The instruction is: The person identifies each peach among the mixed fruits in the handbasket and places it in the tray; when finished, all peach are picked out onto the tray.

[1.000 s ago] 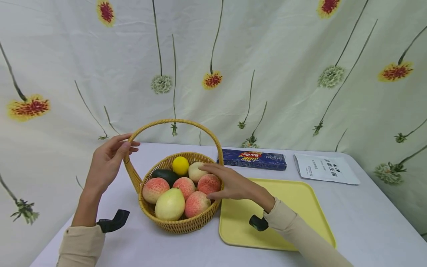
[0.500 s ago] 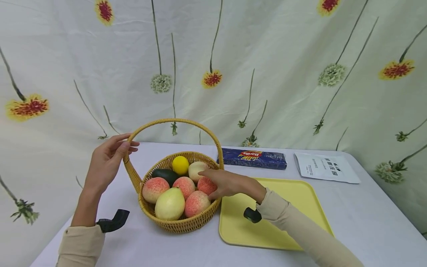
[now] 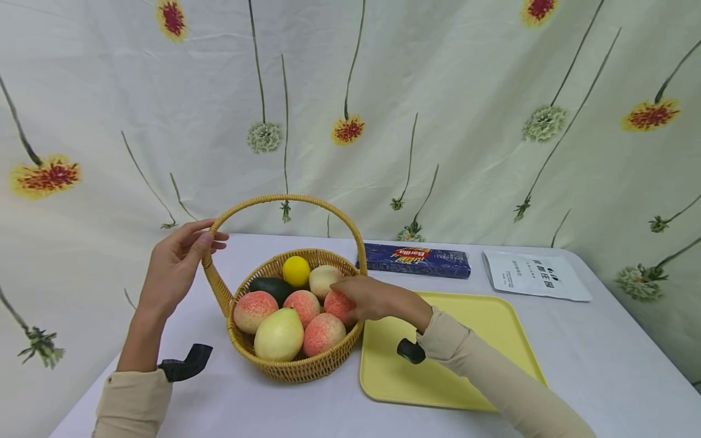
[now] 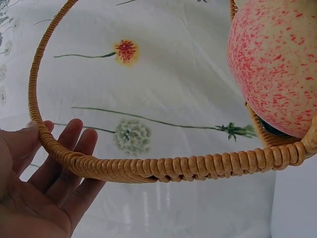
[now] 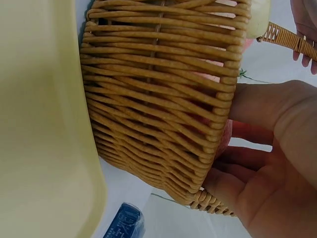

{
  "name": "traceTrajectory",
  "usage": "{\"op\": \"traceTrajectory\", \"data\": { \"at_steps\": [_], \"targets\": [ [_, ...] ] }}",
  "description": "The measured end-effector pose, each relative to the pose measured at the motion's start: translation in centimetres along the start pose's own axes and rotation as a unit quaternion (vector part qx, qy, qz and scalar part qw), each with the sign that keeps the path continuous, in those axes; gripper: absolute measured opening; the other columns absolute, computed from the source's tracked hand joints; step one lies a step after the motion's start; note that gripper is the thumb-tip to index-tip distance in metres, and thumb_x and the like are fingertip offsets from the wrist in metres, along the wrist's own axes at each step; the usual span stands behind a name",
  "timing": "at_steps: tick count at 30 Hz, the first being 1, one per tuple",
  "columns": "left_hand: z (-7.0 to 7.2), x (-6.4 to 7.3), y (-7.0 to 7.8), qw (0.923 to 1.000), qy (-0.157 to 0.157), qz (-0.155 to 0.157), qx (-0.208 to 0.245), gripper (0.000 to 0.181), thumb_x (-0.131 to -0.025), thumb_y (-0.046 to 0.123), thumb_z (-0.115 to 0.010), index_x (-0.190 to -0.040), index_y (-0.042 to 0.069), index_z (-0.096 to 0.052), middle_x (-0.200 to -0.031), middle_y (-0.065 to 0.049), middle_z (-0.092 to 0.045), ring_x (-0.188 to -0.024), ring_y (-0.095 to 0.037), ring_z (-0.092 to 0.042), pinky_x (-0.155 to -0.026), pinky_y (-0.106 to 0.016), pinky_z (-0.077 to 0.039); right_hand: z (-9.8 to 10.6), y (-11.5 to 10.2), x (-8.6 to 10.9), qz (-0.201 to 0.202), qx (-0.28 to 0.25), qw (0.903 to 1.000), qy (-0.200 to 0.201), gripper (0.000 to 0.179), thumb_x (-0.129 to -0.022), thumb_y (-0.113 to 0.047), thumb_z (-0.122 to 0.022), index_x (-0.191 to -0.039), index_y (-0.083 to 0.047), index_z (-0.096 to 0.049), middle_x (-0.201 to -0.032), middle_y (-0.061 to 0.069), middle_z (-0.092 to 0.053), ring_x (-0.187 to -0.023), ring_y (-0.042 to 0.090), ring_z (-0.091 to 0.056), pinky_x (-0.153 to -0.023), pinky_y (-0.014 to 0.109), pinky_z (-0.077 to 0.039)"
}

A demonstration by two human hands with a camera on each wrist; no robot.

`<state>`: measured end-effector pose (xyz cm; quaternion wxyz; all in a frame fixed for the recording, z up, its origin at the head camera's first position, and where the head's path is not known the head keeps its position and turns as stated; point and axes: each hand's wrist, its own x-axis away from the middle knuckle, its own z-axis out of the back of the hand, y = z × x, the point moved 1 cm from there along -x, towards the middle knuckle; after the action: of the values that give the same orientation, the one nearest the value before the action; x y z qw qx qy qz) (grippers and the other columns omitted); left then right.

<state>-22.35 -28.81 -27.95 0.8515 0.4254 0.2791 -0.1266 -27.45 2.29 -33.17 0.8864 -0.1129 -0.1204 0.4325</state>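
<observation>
The basket (image 3: 298,372) stands left of centre in the lower half of the frame, upright on the table (image 3: 274,413), its handle (image 3: 287,198) arching over the fruit against the flowered cloth (image 3: 219,91). The left hand (image 3: 171,267) holds the handle low on its left side, thumb on one face, fingers behind, with a loose, narrow grip. The right hand (image 3: 375,298) reaches over the basket's right rim and grips the red peach (image 3: 338,305), thumb on the near side, fingers on the far side; that peach sits inside, right by the rim.

Fruit lies close around it: the pale fruit (image 3: 323,281) above, a peach (image 3: 323,336) below and another (image 3: 303,306) to the left. The pear (image 3: 279,336) fills the lower part of the basket.

The tray (image 3: 391,380) lies just right of the basket, its left edge beside the wall; whether they touch I cannot tell. The right sleeve (image 3: 482,365) crosses the tray's lower right part. The box (image 3: 413,260) runs along the table's far edge behind the tray, with the pouch (image 3: 537,277) near the far right corner. A strip of table gives room below the basket, and a wider one right of the tray, bounded by the slanting right edge.
</observation>
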Motion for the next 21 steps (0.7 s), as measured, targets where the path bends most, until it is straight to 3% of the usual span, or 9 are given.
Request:
{"op": "traceTrajectory", "data": {
  "at_steps": [5,12,21],
  "targets": [
    [-0.07,0.04,-0.07,1.0,0.001,0.001,-0.004,0.035,-0.101,0.019,-0.048,-0.134,0.009,-0.054,-0.104,0.012,-0.066,-0.093,0.003,-0.062,-0.08,-0.009,-0.045,0.14,0.06,-0.16,0.012,0.05,0.9987,0.002,0.055,-0.09,-0.016,-0.068,-0.139,-0.005,-0.047,-0.136,0.01,-0.052,-0.123,0.021,-0.051,-0.102,0.031,-0.043],
    [-0.13,-0.01,-0.23,1.0,0.003,0.002,-0.004,0.035,-0.101,0.018,-0.048,-0.134,0.008,-0.054,-0.104,0.012,-0.066,-0.093,0.003,-0.062,-0.08,-0.009,-0.045,0.28,0.17,-0.16,0.027,0.075,0.9967,0.019,0.048,-0.087,-0.017,-0.071,-0.132,-0.008,-0.054,-0.121,0.006,-0.06,-0.101,0.014,-0.058,-0.086,0.024,-0.049],
    [-0.21,-0.1,-0.42,1.0,0.005,0.005,-0.001,0.035,-0.101,0.018,-0.049,-0.134,0.009,-0.054,-0.104,0.01,-0.066,-0.093,0.003,-0.062,-0.08,-0.009,-0.044,0.44,-0.08,0.72,0.058,0.139,0.986,0.071,0.045,-0.086,-0.019,-0.071,-0.128,-0.01,-0.057,-0.116,0.005,-0.061,-0.096,0.016,-0.06,-0.081,0.027,-0.052]
  ]
}}
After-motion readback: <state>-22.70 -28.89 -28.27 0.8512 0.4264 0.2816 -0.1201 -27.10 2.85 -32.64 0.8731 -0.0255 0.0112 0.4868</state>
